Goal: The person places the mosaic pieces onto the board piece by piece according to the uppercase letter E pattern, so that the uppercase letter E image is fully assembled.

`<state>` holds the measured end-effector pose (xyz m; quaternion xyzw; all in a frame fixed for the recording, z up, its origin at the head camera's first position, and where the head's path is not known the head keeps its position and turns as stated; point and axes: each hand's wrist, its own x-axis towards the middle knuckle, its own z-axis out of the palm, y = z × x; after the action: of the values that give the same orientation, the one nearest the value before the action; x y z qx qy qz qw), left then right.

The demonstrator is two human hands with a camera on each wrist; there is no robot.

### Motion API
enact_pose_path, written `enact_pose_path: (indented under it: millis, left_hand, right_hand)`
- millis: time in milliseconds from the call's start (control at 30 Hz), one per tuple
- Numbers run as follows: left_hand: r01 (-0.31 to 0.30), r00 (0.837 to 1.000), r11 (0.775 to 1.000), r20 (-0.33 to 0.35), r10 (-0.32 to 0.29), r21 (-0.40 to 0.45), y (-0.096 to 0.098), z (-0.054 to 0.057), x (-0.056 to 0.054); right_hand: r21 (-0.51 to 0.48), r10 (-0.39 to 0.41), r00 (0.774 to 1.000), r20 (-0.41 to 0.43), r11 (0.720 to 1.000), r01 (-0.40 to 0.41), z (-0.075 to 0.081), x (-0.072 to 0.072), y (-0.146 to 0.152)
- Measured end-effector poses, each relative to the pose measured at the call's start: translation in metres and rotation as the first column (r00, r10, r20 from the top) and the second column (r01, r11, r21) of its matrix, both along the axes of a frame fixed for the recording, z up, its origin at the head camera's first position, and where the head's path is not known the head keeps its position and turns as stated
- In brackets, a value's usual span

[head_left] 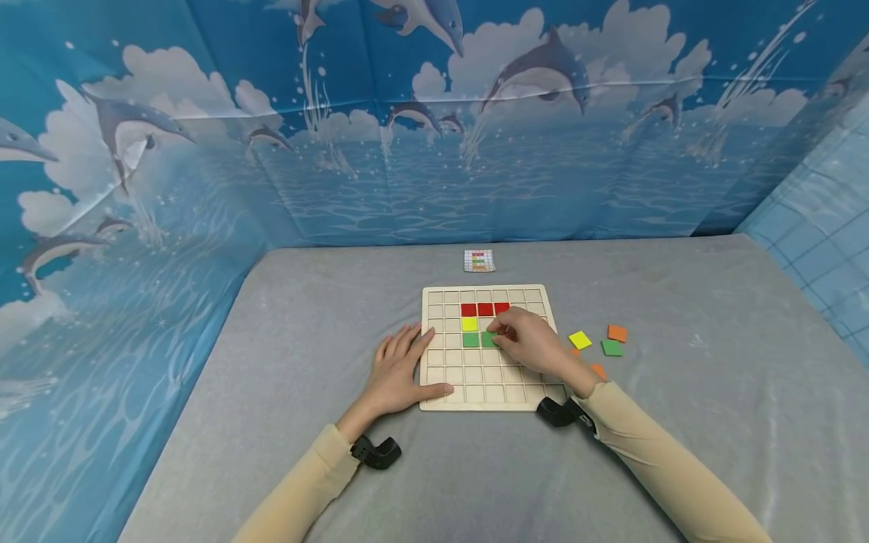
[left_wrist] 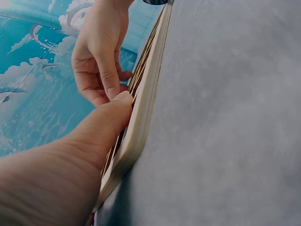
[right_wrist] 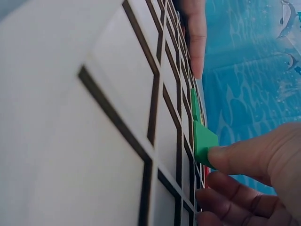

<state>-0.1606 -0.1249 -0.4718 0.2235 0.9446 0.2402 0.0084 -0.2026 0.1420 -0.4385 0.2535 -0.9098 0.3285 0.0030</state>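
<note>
Tile [right_wrist: 205, 142], green, sits at the right hand's [head_left: 532, 345] pinching fingertips; left hand [head_left: 399, 375], fingers spread, touches the board's [head_left: 475, 394] left edge

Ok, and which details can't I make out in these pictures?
Head view: the exact pattern on the card, too small to read.
Head view: some cells of the board, hidden by the right hand.
Head view: part of the lowest orange tile, covered by the right wrist.
Left wrist view: the board's layout, seen nearly edge-on.
Right wrist view: most of the left hand, cut off by the top edge.
</note>
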Motion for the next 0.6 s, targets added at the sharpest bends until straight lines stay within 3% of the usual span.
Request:
enact_pose_path:
  millis: [367,600]
  left_hand:
    - [0.003,1.0,1.0,0.005,-0.003,0.006,-0.001,0.001,-0.0001]
    - [-0.001,1.0,1.0,0.008,0.001,0.004,-0.0002,0.0026,0.0015]
  right_hand:
    - [0.094,-0.006,1.0,0.016,0.996,0.004,0.0024,0.0037,0.0014]
    - [0.095,0.015,1.0,0.023,0.995,-0.018,0.0034,0.007,0.0029]
